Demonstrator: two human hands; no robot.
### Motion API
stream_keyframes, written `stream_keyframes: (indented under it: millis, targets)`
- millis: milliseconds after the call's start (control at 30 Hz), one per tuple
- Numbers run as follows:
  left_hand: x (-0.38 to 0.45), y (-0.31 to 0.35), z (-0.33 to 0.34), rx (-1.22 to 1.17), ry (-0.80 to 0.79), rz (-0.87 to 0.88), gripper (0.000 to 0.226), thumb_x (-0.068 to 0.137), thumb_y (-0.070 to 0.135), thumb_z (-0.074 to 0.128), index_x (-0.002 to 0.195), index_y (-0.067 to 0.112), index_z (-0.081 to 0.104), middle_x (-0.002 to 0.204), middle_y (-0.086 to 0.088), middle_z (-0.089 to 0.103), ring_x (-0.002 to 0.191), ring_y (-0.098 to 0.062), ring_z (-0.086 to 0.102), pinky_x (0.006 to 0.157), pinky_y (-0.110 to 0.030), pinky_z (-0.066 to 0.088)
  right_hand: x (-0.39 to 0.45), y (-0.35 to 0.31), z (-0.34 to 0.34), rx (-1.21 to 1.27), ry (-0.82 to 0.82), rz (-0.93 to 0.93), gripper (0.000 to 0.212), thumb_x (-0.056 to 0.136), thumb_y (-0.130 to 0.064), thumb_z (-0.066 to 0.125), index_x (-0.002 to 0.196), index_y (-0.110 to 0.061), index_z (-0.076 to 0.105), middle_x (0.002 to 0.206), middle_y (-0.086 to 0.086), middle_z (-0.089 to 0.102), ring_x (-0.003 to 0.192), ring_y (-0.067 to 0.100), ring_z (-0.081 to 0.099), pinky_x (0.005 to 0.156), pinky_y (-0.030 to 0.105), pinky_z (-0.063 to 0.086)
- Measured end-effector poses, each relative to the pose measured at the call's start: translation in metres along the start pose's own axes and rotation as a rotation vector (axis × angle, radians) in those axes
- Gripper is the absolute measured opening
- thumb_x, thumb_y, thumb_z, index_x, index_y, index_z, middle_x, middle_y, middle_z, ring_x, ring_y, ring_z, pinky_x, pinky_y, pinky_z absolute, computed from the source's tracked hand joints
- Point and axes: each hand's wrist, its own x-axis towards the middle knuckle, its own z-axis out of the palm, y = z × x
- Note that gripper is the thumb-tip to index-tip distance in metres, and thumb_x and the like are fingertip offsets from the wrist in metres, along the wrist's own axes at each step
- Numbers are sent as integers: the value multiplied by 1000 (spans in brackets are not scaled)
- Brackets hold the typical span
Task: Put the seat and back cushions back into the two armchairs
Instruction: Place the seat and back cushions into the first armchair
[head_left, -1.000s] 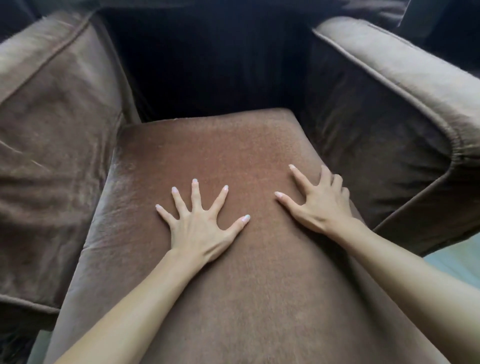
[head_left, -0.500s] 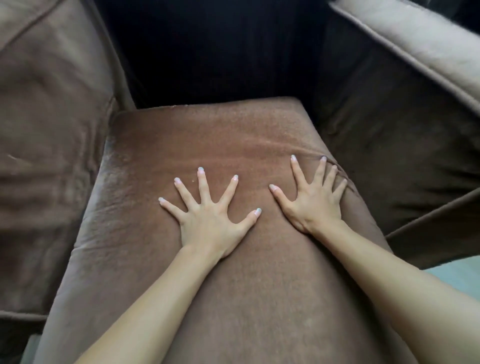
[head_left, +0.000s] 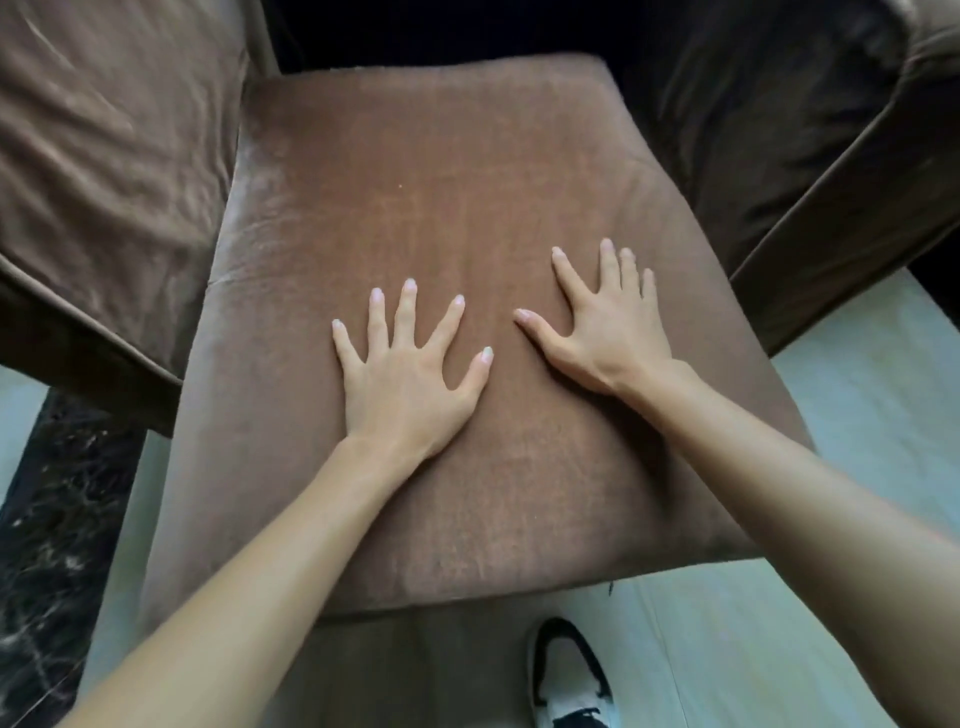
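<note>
Both our hands, left (head_left: 402, 387) & right (head_left: 610, 332), lie flat, fingers spread, gripping nothing, on the seat cushion (head_left: 441, 182). Its near edge, behind our wrists, overhangs the armchair (head_left: 104, 156). Uneven push could jam it crooked.

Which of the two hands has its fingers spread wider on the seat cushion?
The left hand: its fingers fan out with clear gaps on the seat cushion. The right hand keeps three fingers close together, only the index finger and thumb apart.

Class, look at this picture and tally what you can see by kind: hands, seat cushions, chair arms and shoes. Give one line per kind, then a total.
Bare hands pressed flat on the cushion: 2 (left hand, right hand)
Brown velvet seat cushion: 1
Padded brown velvet chair arms: 2 (left chair arm, right chair arm)
Black-and-white shoe: 1
Total: 6
</note>
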Motion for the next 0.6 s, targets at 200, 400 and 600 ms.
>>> stream_keyframes:
  millis: [200,400,600]
  targets:
    - [-85,-20,15,56,140,75,67,97,68,28,158,42,25,170,-6,16,158,-30,9,123,-64,9,-98,-5,20,-42,135,-137,85,90,-81,29,162,-36,24,170,23,14,159,39,10,128,56,11]
    - [-156,-39,45,12,322,49,63,97,52,47,155,28,41,167,-9,25,156,-31,19,123,-61,17,-170,-3,63,-75,400,-203,72,97,-66,41,158,-27,41,168,21,26,156,38,24,122,64,21]
    - [-179,-47,52,-42,401,-30,58,97,51,46,151,30,45,166,-8,29,156,-32,18,123,-63,8,-191,10,77,-69,535,-126,63,98,-66,46,151,-33,50,165,14,36,154,34,31,120,72,14]
